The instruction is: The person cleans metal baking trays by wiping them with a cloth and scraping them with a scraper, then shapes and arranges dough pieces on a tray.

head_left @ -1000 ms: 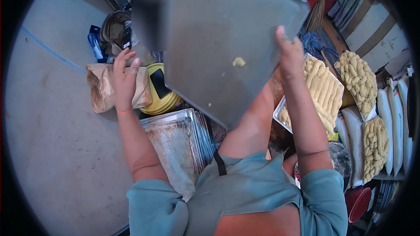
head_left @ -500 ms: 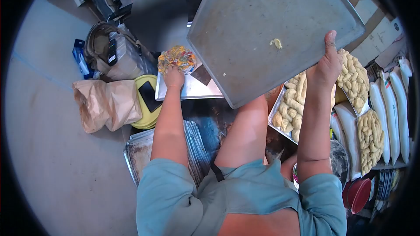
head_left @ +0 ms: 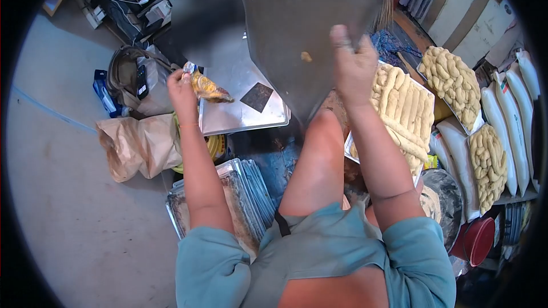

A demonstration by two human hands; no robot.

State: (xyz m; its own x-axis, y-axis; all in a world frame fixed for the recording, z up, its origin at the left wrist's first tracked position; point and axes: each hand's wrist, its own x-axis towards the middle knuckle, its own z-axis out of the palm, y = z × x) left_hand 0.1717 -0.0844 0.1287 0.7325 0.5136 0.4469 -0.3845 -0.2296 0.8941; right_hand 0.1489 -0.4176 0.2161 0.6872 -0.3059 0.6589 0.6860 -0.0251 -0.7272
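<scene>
My left hand [head_left: 181, 88] pinches a crumpled, orange-patterned cloth [head_left: 209, 89], which hangs over the left part of a shiny metal tray [head_left: 228, 117]. A dark square patch [head_left: 257, 97] shows on that tray. Raised at the upper middle is a large grey tray [head_left: 285, 34], tilted and blurred, with small pale bits stuck to it. My right hand [head_left: 355, 71] grips its right edge, thumb on the near face. Right of my knee, a tray of pale dough strands [head_left: 403, 111] lies partly behind my right forearm.
Stacked trays [head_left: 251, 185] stand by my left thigh. A paper bag [head_left: 137, 145] is at the left, below a brown bag [head_left: 127, 74]. More dough pieces [head_left: 452, 82] and white sacks [head_left: 505, 131] are at the right, above a red bucket [head_left: 476, 240].
My left hand has lifted the patterned cloth off the shiny tray and moved left. The grey tray in my right hand has shifted left and tilted more steeply.
</scene>
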